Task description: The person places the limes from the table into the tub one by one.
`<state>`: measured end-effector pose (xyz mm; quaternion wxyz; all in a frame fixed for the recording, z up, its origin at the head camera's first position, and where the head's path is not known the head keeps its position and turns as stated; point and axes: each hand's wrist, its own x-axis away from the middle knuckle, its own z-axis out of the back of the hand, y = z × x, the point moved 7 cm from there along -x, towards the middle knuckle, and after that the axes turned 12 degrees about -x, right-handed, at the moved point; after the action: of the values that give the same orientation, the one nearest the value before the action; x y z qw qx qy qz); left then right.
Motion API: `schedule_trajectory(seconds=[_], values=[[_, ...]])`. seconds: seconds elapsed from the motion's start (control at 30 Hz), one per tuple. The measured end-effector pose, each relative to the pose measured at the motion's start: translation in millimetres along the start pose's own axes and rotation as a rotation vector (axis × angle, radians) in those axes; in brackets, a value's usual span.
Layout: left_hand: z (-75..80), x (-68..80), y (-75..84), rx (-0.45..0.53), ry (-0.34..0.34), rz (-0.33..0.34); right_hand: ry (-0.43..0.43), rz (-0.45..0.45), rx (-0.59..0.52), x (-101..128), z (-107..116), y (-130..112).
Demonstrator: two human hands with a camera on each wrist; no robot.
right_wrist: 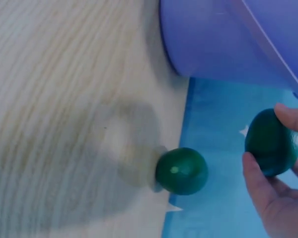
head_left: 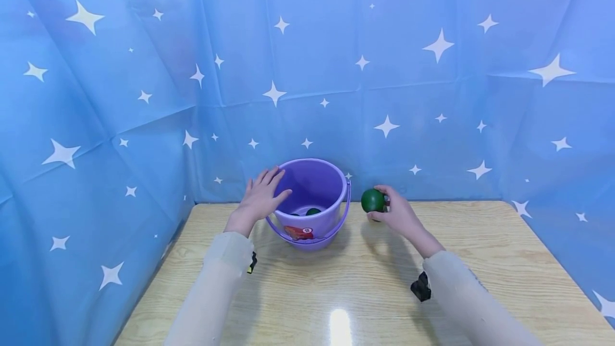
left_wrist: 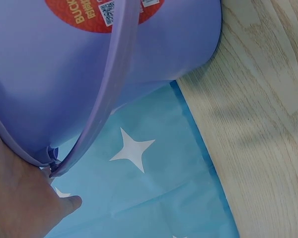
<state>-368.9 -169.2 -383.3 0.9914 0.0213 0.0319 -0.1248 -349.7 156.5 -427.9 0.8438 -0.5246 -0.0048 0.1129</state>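
Ball pinched in right hand, left hand splayed

Left fingers spread, right fingers curled

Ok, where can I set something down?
Bare table: right of the right sleeve, and between it and the left sleeve, in front of the bucket. Crowded around it: left hand at its left rim; right hand, held green ball and second ball to its right.

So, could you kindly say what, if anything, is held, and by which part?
The right hand pinches a green ball by opposite sides; the left hand, at the purple bucket, shows no clear grip.
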Motion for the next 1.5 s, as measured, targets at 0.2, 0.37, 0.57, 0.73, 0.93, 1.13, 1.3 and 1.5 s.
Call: schedule_trajectory(seconds=[0.2,0.37,0.57,0.73,0.93,1.13,1.3,1.5], values=[[0.0,-0.5,-0.1,-0.001,0.008,0.001,0.015,0.018,0.022,-1.1,5.4,-10.4],[0.2,-0.6,0.2,-0.008,0.009,-0.001,0.025,0.033,0.029,-1.4,8.8,-19.0],[0.5,-0.3,1.4,-0.012,0.000,-0.004,0.017,0.031,0.012,-2.4,10.8,-30.3],[-0.2,-0.4,1.4,-0.007,0.000,-0.004,0.020,0.046,0.025,-4.0,11.6,-38.7],[-0.5,0.0,0.6,0.002,0.006,0.004,0.018,0.070,0.037,-4.6,11.8,-48.0],[-0.5,-0.2,0.6,0.004,0.010,0.005,0.024,0.074,0.043,-6.1,12.2,-56.3],[-0.3,0.3,0.9,0.010,0.007,0.007,0.023,0.070,0.041,-6.2,11.6,-63.7],[1.8,1.6,2.3,0.007,0.010,0.006,0.023,0.087,0.038,-5.6,11.8,-71.6]])
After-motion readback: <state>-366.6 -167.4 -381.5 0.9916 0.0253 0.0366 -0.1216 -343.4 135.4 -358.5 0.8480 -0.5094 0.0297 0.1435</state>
